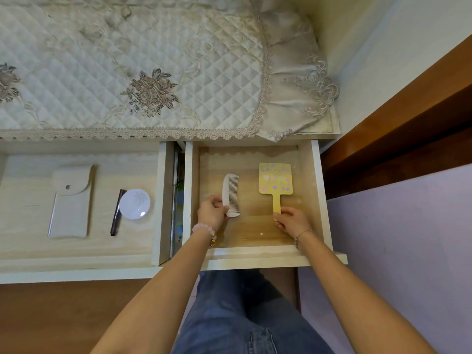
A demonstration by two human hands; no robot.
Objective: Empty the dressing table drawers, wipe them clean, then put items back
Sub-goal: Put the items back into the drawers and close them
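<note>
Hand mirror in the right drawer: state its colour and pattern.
The hand mirror is yellow with pink and purple dots; head view.

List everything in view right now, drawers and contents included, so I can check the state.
cover: one, cream quilted, on the table top.
left drawer: one, pale wood, open.
pouch: one, cream, in left drawer.
pencil: one, dark, left drawer, right of pouch.
compact: one, white, round, left drawer, beside pencil.
right drawer: one, white walls, tan floor, open.
comb: one, white, in right drawer.
hand mirror: one, yellow, right drawer, right of comb.
jeans: one pair, blue, below the right drawer.
left hand: one, grips the comb's near end.
right hand: one, pinches the hand mirror's handle.
</note>
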